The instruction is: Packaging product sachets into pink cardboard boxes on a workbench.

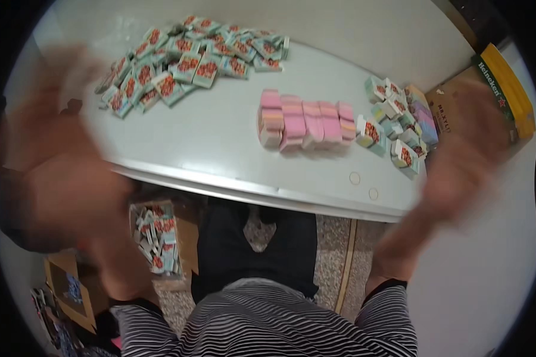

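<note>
Both my hands are raised over the table (220, 137) and smeared by motion. My left hand (65, 160) is at the left edge of the table, nearest the pile of small pale green boxes (187, 65) with red pictures. My right hand (464, 154) is at the right, in front of a brown carton (458, 101) with a yellow and green flap. Whether either hand holds anything is too blurred to see. Between them stand several stacks of pink pieces (307, 122) with paler layers, set side by side. A looser group of small white and green boxes (393, 116) lies right of these stacks.
Two thin tan rings (355, 178) lie near the front edge at the right. Below the table, an open carton (187, 238) holds many small boxes. Another open carton (71, 291) with something blue inside sits at lower left. A wall (369, 35) borders the table's far side.
</note>
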The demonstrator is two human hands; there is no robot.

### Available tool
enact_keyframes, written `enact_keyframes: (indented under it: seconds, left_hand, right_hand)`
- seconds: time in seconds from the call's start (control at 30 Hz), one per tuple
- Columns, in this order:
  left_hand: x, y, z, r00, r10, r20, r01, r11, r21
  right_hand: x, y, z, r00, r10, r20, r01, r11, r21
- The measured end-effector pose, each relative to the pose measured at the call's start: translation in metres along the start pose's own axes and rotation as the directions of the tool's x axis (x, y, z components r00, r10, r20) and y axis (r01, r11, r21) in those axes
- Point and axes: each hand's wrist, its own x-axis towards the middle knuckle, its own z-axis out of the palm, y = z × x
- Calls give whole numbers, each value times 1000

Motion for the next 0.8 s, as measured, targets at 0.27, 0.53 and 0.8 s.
enact_keyframes:
  seconds: [0.27,0.53,0.8]
  left_hand:
    - [-61,-18,283,871,-81,484,320,841,-436]
    - [-60,37,339,787,44,615,461,620,-635]
    - [-57,66,375,710,210,672,349,724,-595]
  right_hand:
    - [-105,171,103,753,269,600,178,795,-580]
    - [-116,219,116,740,366,565,144,734,-664]
    - [-99,237,73,737,451,503,120,644,-755]
